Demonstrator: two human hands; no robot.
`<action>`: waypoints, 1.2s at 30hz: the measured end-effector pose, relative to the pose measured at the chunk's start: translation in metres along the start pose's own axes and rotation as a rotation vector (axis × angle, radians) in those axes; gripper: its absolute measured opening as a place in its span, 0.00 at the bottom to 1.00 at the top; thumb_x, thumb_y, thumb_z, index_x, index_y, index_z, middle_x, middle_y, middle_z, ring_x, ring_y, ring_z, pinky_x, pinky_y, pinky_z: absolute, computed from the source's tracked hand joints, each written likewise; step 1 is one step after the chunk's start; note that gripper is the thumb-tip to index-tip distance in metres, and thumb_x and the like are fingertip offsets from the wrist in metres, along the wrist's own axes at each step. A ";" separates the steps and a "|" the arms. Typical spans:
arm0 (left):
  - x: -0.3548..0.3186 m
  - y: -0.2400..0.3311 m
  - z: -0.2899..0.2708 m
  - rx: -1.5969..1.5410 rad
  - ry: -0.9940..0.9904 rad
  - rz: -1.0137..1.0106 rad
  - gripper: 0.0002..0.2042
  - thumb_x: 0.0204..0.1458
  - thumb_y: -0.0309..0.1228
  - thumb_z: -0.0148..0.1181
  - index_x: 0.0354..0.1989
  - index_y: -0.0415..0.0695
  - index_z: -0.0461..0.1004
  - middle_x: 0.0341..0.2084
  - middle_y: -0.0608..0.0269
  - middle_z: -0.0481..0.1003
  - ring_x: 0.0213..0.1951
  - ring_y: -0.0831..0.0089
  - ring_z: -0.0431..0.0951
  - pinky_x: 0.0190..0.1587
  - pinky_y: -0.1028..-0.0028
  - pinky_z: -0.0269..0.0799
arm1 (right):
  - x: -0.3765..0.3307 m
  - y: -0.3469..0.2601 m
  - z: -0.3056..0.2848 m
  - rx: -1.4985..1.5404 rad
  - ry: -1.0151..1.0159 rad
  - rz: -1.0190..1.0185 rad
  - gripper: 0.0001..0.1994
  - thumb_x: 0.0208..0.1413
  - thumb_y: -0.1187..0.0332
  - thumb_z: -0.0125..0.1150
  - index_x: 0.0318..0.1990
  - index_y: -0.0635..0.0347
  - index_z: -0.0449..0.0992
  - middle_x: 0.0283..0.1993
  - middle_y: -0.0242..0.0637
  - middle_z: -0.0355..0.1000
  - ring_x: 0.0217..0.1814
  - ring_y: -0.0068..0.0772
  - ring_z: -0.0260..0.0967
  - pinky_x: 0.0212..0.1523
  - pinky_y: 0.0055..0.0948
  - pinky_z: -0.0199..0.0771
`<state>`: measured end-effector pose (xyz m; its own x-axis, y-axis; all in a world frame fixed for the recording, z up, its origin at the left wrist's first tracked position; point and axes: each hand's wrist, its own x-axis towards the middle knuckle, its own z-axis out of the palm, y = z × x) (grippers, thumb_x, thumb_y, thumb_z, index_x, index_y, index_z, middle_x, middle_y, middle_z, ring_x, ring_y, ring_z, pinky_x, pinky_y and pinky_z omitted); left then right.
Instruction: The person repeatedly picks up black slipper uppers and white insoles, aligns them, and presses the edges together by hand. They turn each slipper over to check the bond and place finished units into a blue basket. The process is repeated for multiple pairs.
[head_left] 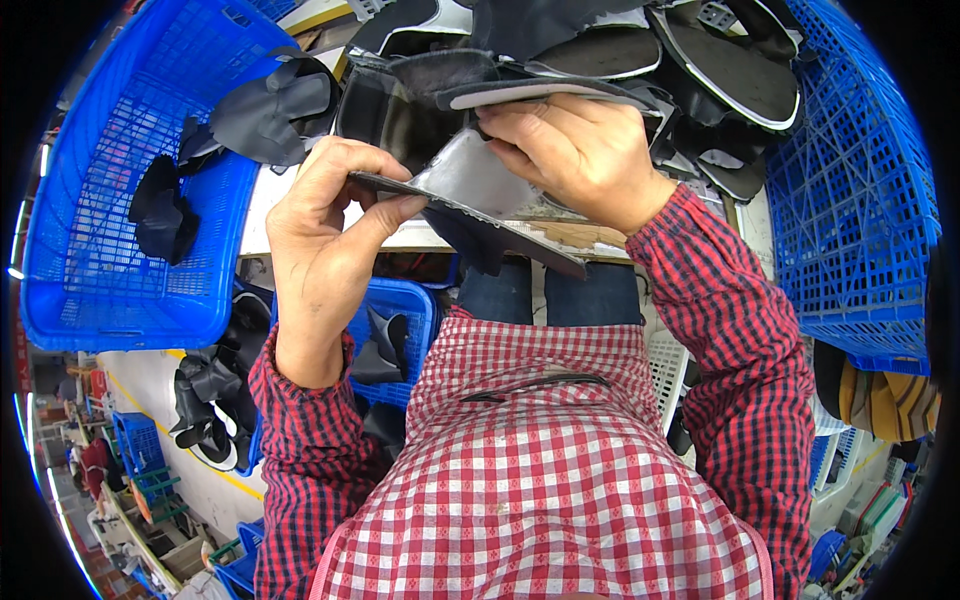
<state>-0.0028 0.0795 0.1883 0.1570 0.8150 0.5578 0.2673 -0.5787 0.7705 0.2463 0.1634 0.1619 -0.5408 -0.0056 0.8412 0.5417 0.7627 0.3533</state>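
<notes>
My left hand (335, 215) pinches the edge of a black leather shoe upper (490, 235) between thumb and fingers. Its grey inner side faces up, and a dark flap hangs below over my knees. At the upper right, my right hand (580, 150) is closed with its fingers curled under a black edge with a pale lining (530, 92). Whether that edge belongs to the same upper cannot be made out. Right behind my hands lies a heap of black uppers with white-trimmed edges (720, 70).
A blue plastic basket (90, 200) with a few black leather pieces (275, 110) stands at the left. Another blue basket (850, 190) rises at the right. Below the white table edge sits a smaller blue basket (425, 310), with black pieces (215, 385) beside it.
</notes>
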 end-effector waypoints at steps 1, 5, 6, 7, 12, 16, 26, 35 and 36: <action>0.000 0.001 0.000 0.001 -0.002 -0.004 0.11 0.45 0.13 0.69 0.37 0.39 0.80 0.35 0.67 0.76 0.35 0.80 0.73 0.37 0.79 0.68 | 0.001 0.000 0.001 -0.004 0.023 -0.008 0.11 0.48 0.68 0.73 0.39 0.55 0.79 0.33 0.28 0.80 0.32 0.27 0.79 0.32 0.26 0.80; 0.000 0.005 0.001 0.015 -0.017 -0.027 0.11 0.46 0.13 0.69 0.37 0.39 0.79 0.35 0.66 0.75 0.36 0.80 0.74 0.37 0.79 0.68 | 0.007 -0.003 -0.005 0.008 -0.047 0.026 0.10 0.48 0.71 0.73 0.39 0.56 0.81 0.33 0.31 0.81 0.32 0.31 0.80 0.32 0.28 0.81; 0.001 0.006 0.001 0.013 -0.008 -0.025 0.11 0.46 0.13 0.68 0.37 0.39 0.79 0.35 0.66 0.75 0.36 0.80 0.74 0.37 0.79 0.68 | 0.010 -0.004 -0.010 0.017 -0.080 0.041 0.11 0.48 0.72 0.74 0.40 0.57 0.82 0.33 0.32 0.82 0.32 0.32 0.81 0.33 0.29 0.81; 0.002 0.006 0.001 0.004 -0.006 -0.023 0.11 0.46 0.12 0.68 0.37 0.38 0.79 0.35 0.66 0.75 0.36 0.80 0.74 0.38 0.79 0.68 | 0.015 -0.002 -0.016 0.080 -0.125 0.163 0.09 0.50 0.72 0.73 0.40 0.57 0.82 0.32 0.33 0.81 0.30 0.32 0.80 0.32 0.28 0.81; 0.010 0.009 -0.006 -0.071 0.005 -0.009 0.10 0.48 0.12 0.68 0.37 0.38 0.79 0.36 0.67 0.75 0.37 0.80 0.76 0.40 0.79 0.70 | 0.038 0.005 -0.056 0.705 -0.330 0.690 0.04 0.63 0.73 0.63 0.41 0.63 0.78 0.30 0.27 0.76 0.28 0.13 0.73 0.32 0.19 0.75; 0.017 0.005 -0.009 -0.129 -0.064 -0.021 0.11 0.49 0.11 0.68 0.38 0.38 0.79 0.37 0.66 0.75 0.38 0.80 0.76 0.40 0.80 0.71 | 0.040 -0.001 -0.063 0.910 -0.439 0.784 0.04 0.66 0.76 0.56 0.45 0.63 0.75 0.35 0.28 0.76 0.29 0.15 0.74 0.33 0.20 0.74; -0.033 -0.043 0.044 0.001 -0.015 -0.007 0.13 0.37 0.07 0.60 0.31 0.37 0.76 0.34 0.61 0.73 0.39 0.70 0.75 0.44 0.74 0.71 | -0.033 -0.013 -0.061 0.576 -0.572 0.524 0.17 0.58 0.60 0.70 0.50 0.58 0.77 0.39 0.39 0.79 0.40 0.43 0.80 0.43 0.33 0.78; -0.099 -0.091 0.102 0.349 -0.077 0.340 0.17 0.26 0.13 0.63 0.30 0.39 0.75 0.31 0.59 0.69 0.38 0.57 0.72 0.40 0.64 0.69 | -0.120 -0.070 -0.059 0.170 -0.361 0.286 0.11 0.41 0.70 0.69 0.36 0.49 0.85 0.32 0.28 0.81 0.35 0.31 0.81 0.35 0.31 0.80; -0.104 -0.094 0.106 0.370 -0.090 0.339 0.18 0.25 0.14 0.63 0.31 0.40 0.76 0.30 0.59 0.69 0.38 0.57 0.72 0.40 0.64 0.69 | -0.127 -0.077 -0.060 0.128 -0.387 0.296 0.11 0.40 0.70 0.69 0.36 0.49 0.86 0.31 0.29 0.81 0.35 0.31 0.81 0.35 0.31 0.80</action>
<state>0.0567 0.0524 0.0248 0.3701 0.5916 0.7163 0.5032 -0.7758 0.3808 0.3125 0.0668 0.0524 -0.5879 0.4450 0.6755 0.6380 0.7685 0.0490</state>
